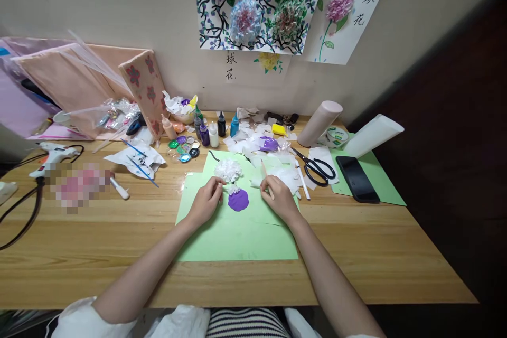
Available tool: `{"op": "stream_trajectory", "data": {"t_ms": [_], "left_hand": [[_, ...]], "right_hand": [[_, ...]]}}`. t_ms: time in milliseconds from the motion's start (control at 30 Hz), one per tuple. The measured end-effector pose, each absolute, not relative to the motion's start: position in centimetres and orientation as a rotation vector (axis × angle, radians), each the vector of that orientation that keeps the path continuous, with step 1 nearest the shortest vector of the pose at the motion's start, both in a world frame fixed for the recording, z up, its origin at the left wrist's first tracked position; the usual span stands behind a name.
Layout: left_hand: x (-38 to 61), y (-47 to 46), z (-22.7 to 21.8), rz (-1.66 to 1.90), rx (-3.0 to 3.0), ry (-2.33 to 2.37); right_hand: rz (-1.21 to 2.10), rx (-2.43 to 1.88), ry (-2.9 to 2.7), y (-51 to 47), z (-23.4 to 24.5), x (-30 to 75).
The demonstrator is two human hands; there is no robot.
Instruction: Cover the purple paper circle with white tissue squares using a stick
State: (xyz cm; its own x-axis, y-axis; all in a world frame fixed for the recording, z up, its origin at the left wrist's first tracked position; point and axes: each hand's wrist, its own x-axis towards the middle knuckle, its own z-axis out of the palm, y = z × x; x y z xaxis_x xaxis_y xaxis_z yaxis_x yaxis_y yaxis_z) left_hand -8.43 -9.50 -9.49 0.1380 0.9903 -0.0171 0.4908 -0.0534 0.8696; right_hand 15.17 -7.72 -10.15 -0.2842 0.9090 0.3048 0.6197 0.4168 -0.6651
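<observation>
My right hand [280,200] is closed around a thin, pale wooden stick [263,169], its upper end pointing away from me. To the left, the fingers of my left hand [206,198] are pinched together at the edge of a small crumpled white paper piece [233,189]. That piece lies against the top of a flat purple disc [238,200]. Just beyond it sits a ruffled white paper flower [228,170]. All of this rests on light green paper [237,237]. White tissue scraps [285,178] lie beyond my right hand.
Black scissors [317,166], a white marker [303,180] and a phone [357,179] lie on the right. Several paint bottles [221,124] stand at the back. At left are a glue gun [53,157] and brushes [142,171] on tissue. Flower pictures [261,5] hang on the wall.
</observation>
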Motion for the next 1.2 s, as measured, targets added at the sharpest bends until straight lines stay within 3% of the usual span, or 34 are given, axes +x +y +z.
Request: {"op": "stream_trajectory", "data": {"t_ms": [333,1200], "left_hand": [[-5.4,-9.4,-8.7,0.805,2.361,1.569],[-4.9,-8.3,-8.4,0.535,2.691,1.629]], "right_hand": [[0.72,-1.261,-1.703,-8.7,-9.8,13.2],[0.65,-1.204,-1.776,-8.7,-9.7,13.0]]}}
